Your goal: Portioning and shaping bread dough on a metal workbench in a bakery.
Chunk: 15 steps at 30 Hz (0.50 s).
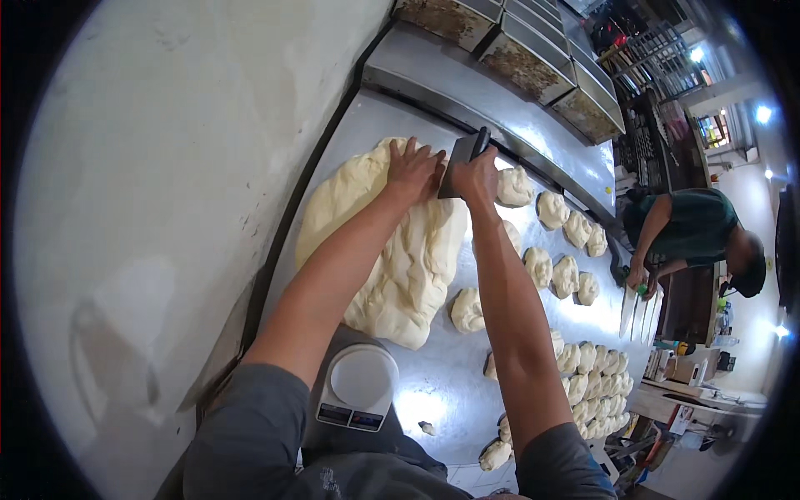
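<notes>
A large slab of pale dough [387, 287] lies on the metal table. My left hand [414, 172] rests on the far part of the slab, fingers spread and pressing lightly into it. Close beside it, my right hand [477, 177] grips a dough scraper [455, 163] by its dark handle. The scraper's metal blade stands at the slab's far right edge, next to my left fingertips; whether it touches the table is hidden. Right of my right hand sits a cut dough lump [515, 187], with several more lumps in rows beyond.
A white kitchen scale [363, 385] stands at the near edge. Many small dough pieces [593, 375] sit in rows at the right. Worn metal loaf tins [529, 67] line a raised shelf [500, 104] at the back. A wall [167, 167] borders the left. A co-worker [687, 233] works at the table's right end.
</notes>
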Available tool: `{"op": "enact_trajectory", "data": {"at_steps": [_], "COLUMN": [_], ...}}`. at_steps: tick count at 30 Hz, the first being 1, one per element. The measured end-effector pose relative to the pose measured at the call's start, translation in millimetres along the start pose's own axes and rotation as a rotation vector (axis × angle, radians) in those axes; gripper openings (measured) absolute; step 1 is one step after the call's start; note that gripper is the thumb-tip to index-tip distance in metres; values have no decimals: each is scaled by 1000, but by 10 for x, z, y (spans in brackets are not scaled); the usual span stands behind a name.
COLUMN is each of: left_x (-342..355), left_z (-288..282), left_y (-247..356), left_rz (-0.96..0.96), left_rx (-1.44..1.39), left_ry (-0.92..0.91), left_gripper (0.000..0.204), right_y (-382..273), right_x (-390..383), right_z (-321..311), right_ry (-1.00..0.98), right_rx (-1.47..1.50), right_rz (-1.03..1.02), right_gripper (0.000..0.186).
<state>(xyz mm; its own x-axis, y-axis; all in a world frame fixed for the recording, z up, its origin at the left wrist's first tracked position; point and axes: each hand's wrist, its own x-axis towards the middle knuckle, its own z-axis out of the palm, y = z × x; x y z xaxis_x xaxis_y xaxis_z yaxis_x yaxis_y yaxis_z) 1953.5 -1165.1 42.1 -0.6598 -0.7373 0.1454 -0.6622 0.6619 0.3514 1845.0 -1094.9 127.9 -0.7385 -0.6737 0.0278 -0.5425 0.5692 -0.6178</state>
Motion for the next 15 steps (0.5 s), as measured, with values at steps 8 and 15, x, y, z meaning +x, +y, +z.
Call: {"op": "enact_trajectory", "data": {"at_steps": [8, 15], "left_x": [-186, -550], "left_z": [-122, -234], "left_y": [-165, -330], "left_rz": [41, 81], "left_rx": [53, 14], "left_ry": [154, 237], "left_gripper": [34, 32], "right_y": [-189, 28], "right_x": [37, 65], "right_z": [536, 703], "right_ry": [-60, -60], "right_rx": [-204, -219], "right_rz": [6, -33], "right_gripper": [51, 42]}}
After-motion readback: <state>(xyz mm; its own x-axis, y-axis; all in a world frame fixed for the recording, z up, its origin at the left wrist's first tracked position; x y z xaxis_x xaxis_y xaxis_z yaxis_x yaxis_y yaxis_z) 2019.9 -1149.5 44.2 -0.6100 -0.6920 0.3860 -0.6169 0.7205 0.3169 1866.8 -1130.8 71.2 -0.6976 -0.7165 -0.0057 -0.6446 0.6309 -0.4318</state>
